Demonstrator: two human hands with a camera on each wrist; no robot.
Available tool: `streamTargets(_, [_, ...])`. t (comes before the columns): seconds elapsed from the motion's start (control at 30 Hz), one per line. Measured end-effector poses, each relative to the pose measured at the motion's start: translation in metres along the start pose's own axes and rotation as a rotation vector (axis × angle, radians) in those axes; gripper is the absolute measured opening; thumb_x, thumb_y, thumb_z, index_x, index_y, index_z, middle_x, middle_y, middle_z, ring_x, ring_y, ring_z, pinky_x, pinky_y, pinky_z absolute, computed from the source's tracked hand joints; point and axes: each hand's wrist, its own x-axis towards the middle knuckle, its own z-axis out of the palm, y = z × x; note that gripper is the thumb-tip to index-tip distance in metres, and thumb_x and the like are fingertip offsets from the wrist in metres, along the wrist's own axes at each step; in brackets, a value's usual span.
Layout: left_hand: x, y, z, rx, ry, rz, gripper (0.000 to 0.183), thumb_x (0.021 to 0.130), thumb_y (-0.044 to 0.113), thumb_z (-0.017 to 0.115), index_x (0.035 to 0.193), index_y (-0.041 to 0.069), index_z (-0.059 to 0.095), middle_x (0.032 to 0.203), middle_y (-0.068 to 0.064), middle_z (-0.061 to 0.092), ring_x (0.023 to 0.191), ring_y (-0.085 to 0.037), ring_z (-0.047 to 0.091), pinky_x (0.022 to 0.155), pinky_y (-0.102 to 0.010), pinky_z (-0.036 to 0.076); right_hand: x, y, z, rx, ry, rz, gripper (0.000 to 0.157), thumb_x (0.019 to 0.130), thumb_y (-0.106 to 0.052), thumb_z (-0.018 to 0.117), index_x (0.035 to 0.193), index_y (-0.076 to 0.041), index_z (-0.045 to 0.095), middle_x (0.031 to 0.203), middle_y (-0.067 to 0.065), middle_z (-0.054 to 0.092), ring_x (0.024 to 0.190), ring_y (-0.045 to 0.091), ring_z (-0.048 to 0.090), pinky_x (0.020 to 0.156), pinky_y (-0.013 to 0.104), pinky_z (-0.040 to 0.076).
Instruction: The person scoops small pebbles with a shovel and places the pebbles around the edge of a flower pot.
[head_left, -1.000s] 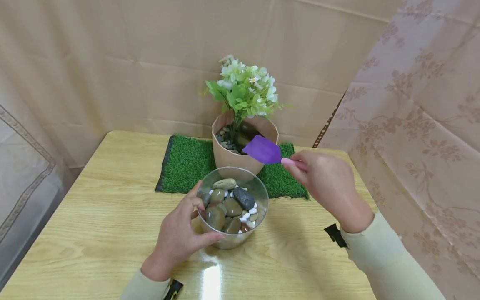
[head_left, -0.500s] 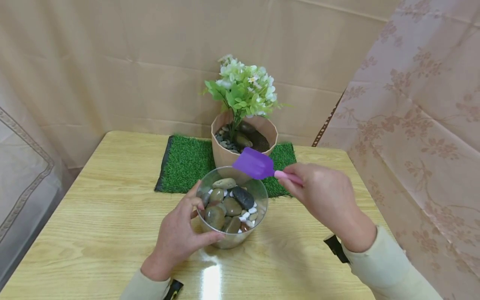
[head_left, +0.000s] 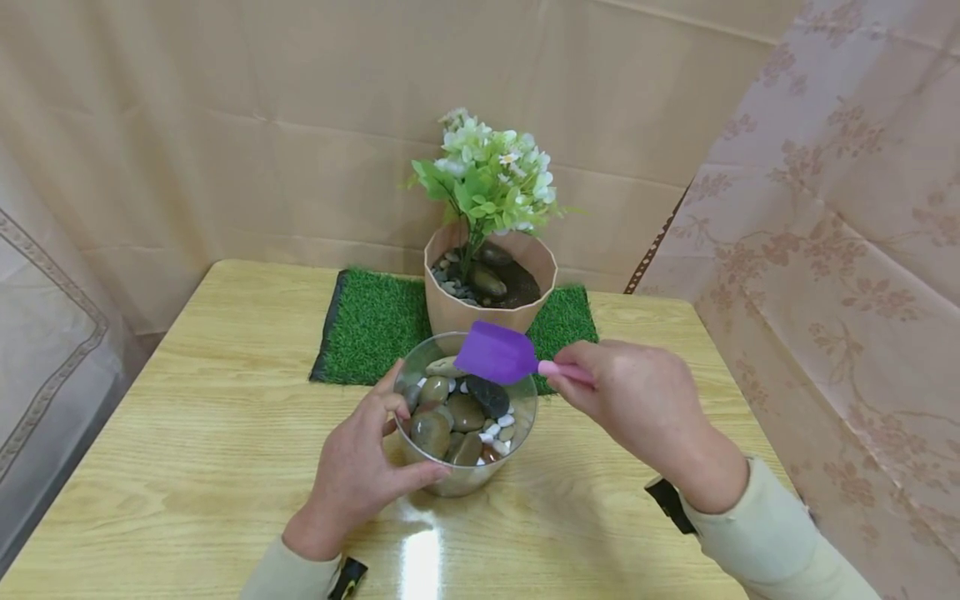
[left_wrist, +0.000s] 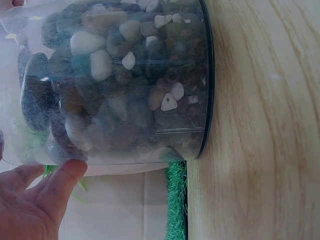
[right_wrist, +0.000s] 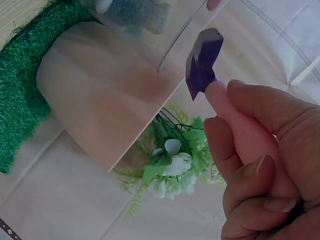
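My left hand (head_left: 352,458) grips the rim of a clear round container (head_left: 465,480), thumb in front and fingers at the left side. Inside are large smooth stones (head_left: 465,412), a black stone (head_left: 489,398) and small white pebbles (head_left: 492,432). In the left wrist view, mixed stones show through the container wall (left_wrist: 120,100). My right hand (head_left: 648,408) holds a small purple shovel (head_left: 497,354) by its pink handle (right_wrist: 250,135). The shovel's blade overlaps the container's far rim in the head view. Behind stands a peach flower pot (head_left: 444,317) holding dark soil, grey pebbles and two big dark stones.
White and green flowers (head_left: 498,175) rise from the pot. Under it lies a green artificial grass mat (head_left: 375,329) on the wooden table (head_left: 225,433). A beige cloth (head_left: 300,167) hangs behind, and a flowered cloth (head_left: 855,250) is at the right.
The shovel and my right hand have come toward me and slightly left, from over the pot to above the container's far rim. My left hand stays on the container.
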Motion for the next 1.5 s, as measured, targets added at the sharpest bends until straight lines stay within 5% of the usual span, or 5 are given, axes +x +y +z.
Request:
streamTargets(0.43, [0.002, 0.002, -0.001, -0.022, -0.014, -0.014, 0.073, 0.070, 0.072, 0.085, 0.104, 0.016, 0.053, 0.163, -0.015, 0.043, 0.123, -0.039, 0.068, 0.078, -0.037, 0.068, 0.000, -0.004, 0.000, 0.010, -0.109, 0.001, 0.010, 0.087, -0.036, 0.085, 0.089, -0.029, 0.077, 0.073, -0.017, 0.070, 0.057, 0.003, 0.063, 0.039, 0.027, 0.043])
streamTargets(0.8, [0.002, 0.000, -0.001, -0.048, -0.009, -0.001, 0.072, 0.070, 0.068, 0.087, 0.103, 0.013, 0.054, 0.164, -0.015, 0.042, 0.128, -0.041, 0.064, 0.080, -0.035, 0.068, 0.002, -0.006, 0.000, 0.000, -0.183, -0.023, 0.015, 0.083, -0.035, 0.089, 0.085, -0.030, 0.075, 0.066, -0.018, 0.059, 0.052, -0.002, 0.052, 0.038, 0.023, 0.038])
streamTargets(1.5, [0.001, 0.002, 0.000, -0.050, -0.023, -0.028, 0.072, 0.069, 0.067, 0.088, 0.104, 0.014, 0.054, 0.164, -0.015, 0.042, 0.127, -0.039, 0.065, 0.081, -0.035, 0.068, 0.004, -0.010, 0.008, 0.001, -0.130, -0.168, 0.013, 0.085, -0.043, 0.087, 0.083, -0.033, 0.079, 0.071, -0.017, 0.071, 0.055, 0.001, 0.061, 0.037, 0.021, 0.038])
